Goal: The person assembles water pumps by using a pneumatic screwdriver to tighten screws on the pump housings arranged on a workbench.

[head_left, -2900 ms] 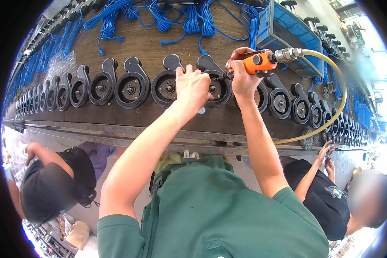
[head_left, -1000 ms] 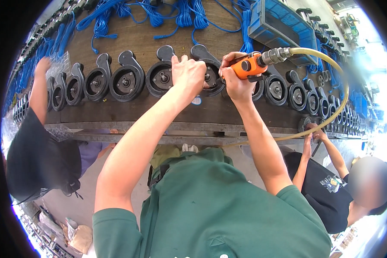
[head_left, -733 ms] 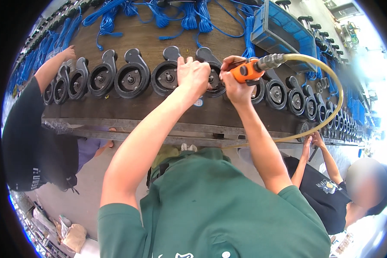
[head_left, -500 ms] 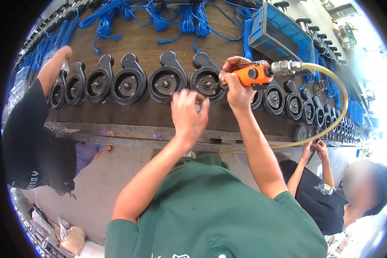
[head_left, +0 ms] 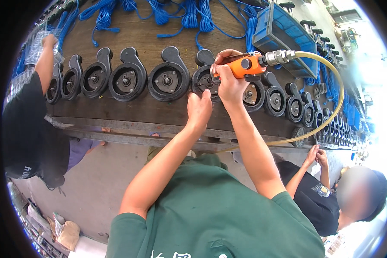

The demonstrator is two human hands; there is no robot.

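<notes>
Just right of the frame's centre top, the right hand is wrapped closed around the orange pistol-shaped pneumatic driver, whose nose is pressed against the round black plastic housing with a curved neck lying flat on the brown wooden bench. The left hand is held just below that housing, fingers curled loosely and empty, its fingertips touching or nearly touching the lower rim (contact cannot be confirmed). The housing is judged stiff, moderately heavy and dull-surfaced, so not slippery; it would best be steadied by its outer rim or its neck, clear of the metal hub. The driver appears rigid and compact, though its translucent yellowish air hose, looping off to the right, is likely to drag on it. Similar black housings are lined up leftward and rightward along the bench, with blue coiled cables along the top edge and a blue plastic bin at upper right.
</notes>
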